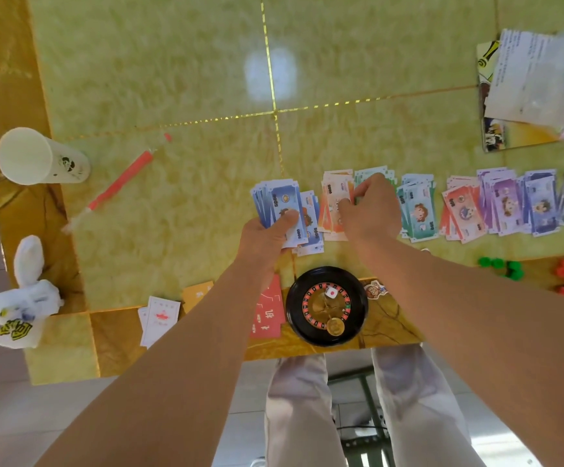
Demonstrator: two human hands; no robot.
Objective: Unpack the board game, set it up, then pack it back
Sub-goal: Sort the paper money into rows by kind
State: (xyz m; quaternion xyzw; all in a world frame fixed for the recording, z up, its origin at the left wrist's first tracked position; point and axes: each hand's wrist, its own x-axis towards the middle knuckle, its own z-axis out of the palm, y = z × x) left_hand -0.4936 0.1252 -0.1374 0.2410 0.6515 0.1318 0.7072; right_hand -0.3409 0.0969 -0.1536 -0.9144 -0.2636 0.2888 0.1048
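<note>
Sorting play money, by the look of it: a row of note piles runs across the tabletop point(173, 79) from 12 o'clock of the roulette wheel point(327, 306) out toward 2 o'clock, each pile one colour. Left hand point(267, 230), at 11 o'clock of the wheel, grips a fan of blue notes point(282, 203), thumb pressed on top; more blue notes lie beneath it on the tabletop. Right hand point(370, 210), at 1 o'clock of the wheel, is curled down where the orange notes point(333, 203) meet the green notes point(366, 173); cannot tell whether it pinches a note or only touches the pile. Onward to the right lie teal notes point(418, 210), red notes point(462, 210) and purple notes point(504, 203), all loosely fanned. Green chips point(503, 266) sit at 3 o'clock of the wheel, a red card point(269, 311) touching it at 9 o'clock. Rule sheet point(536, 75) lies far off at 1 o'clock. Judgement: either setting out money by denomination or gathering piles for packing; frame alone does not settle it. Next move calls for squaring a loose pile before lifting, since thin slippery notes will slide apart, and for keeping the colours separate.
</note>
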